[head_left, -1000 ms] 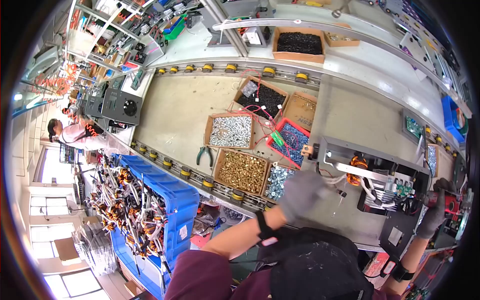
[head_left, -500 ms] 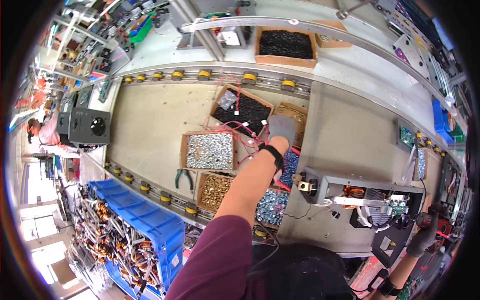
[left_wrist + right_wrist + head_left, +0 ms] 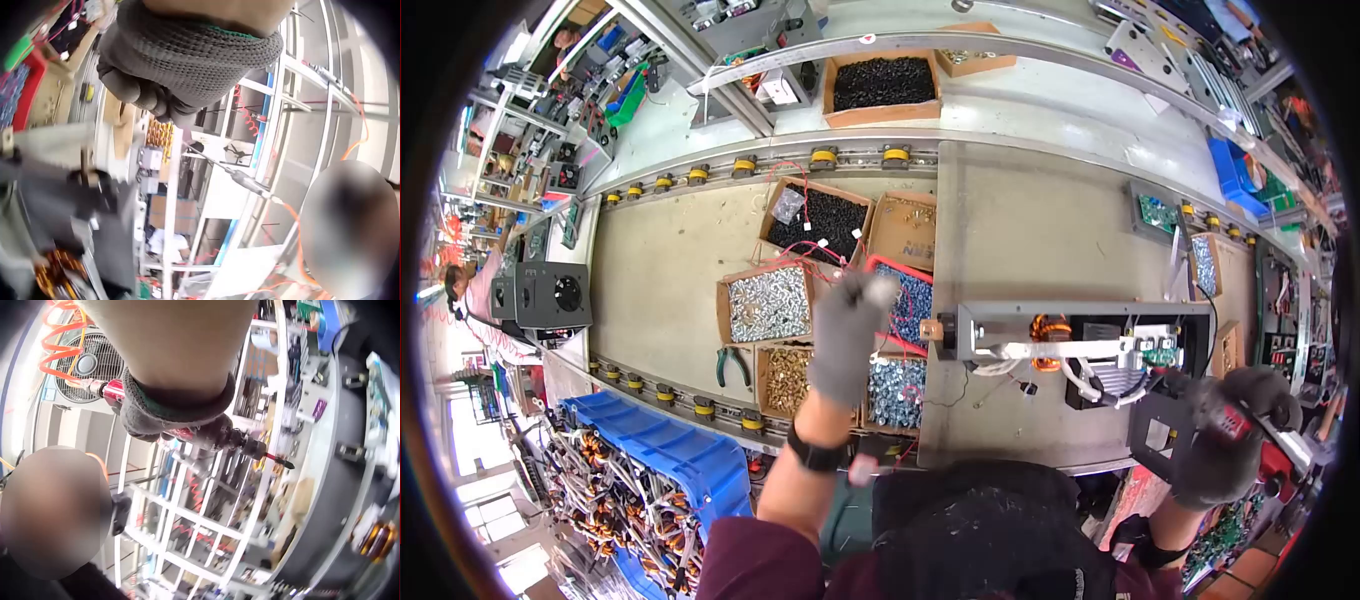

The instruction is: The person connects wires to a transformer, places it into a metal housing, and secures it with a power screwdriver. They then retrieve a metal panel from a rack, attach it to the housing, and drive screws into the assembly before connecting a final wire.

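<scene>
My left hand (image 3: 845,335), in a grey glove, is over the parts boxes beside the red tray (image 3: 905,268) of bluish screws. In the left wrist view its fingers (image 3: 147,97) are curled in; whatever may lie inside them is hidden. My right hand (image 3: 1215,465), also gloved, grips a red and grey power screwdriver (image 3: 215,434). The tool's red-shanked bit (image 3: 280,462) points away from the hand. Next to that hand is a dark metal housing (image 3: 990,320) with a copper coil (image 3: 1050,329), white cables and a small green circuit board.
Around the left hand stand cardboard boxes of silver screws (image 3: 768,305), brass parts (image 3: 786,380), black screws (image 3: 825,222) and bluish nuts (image 3: 897,392). Pliers (image 3: 733,367) lie left of them. Red wires (image 3: 795,252) cross the boxes. A blue crate (image 3: 635,430) of wired coils is at lower left.
My left hand reached out to the far small cardboard box, then drew back toward me. The right hand with the screwdriver has come nearer the housing. The head view has shifted.
</scene>
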The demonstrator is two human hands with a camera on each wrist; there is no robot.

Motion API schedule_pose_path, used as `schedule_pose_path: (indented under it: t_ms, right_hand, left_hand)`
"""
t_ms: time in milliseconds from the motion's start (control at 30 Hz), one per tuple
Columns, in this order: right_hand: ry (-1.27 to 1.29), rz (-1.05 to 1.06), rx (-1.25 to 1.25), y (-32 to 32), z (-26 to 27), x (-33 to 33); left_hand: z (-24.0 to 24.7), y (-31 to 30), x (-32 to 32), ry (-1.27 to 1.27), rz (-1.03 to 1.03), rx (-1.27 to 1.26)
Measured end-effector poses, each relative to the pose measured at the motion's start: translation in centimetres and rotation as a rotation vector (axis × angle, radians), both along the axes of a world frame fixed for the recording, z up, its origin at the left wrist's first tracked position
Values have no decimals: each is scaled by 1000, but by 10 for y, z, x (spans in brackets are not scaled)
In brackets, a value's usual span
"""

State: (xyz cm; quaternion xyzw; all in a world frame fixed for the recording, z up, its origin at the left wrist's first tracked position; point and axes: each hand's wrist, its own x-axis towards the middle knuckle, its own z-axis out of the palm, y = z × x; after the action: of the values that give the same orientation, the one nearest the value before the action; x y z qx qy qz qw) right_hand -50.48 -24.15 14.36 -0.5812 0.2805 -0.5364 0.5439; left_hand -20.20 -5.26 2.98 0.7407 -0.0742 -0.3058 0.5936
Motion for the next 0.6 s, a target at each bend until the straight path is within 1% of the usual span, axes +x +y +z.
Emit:
schedule_pose_path:
  t_ms: [33, 67, 100, 133, 167, 200, 233, 300, 333, 433, 467, 500, 533, 600]
  right_hand:
    - [-97, 221, -44, 8, 5, 11]
    - [-164, 239, -26, 26, 12, 28]
    - [-230, 257, -9, 44, 18, 44]
    - [-296, 275, 8, 62, 24, 60]
    - [-376, 505, -122, 57, 20, 66]
    - [-380, 509, -125, 64, 23, 64]
    - [-314, 504, -106, 73, 27, 64]
    - [-248, 500, -104, 79, 29, 63]
    - [-260, 532, -93, 80, 26, 59]
    - [-223, 551, -64, 86, 31, 47]
    - [-164, 505, -4, 89, 33, 44]
    - [-104, 457, 57, 91, 33, 42]
    - [-99, 456, 61, 91, 32, 40]
    - [-95, 433, -10, 90, 28, 39]
  left_hand:
    - [12, 10, -30, 106, -54, -61]
    - [21, 18, -57, 211, -109, -122]
    - [29, 23, -79, 220, -228, -72]
    - [37, 29, -97, 372, -304, -156]
    - [38, 28, -112, 388, -344, -207]
    - [36, 28, -122, 491, -361, -245]
    - [32, 28, -130, 595, -379, -285]
    - [26, 27, -135, 544, -408, -311]
    - [25, 28, -138, 503, -430, -326]
    - [36, 26, -145, 492, -462, -309]
    - [38, 26, -147, 497, -459, -309]
    - [40, 25, -148, 443, -483, -278]
    - [41, 24, -148, 389, -507, -246]
    - [39, 21, -150, 410, -509, -237]
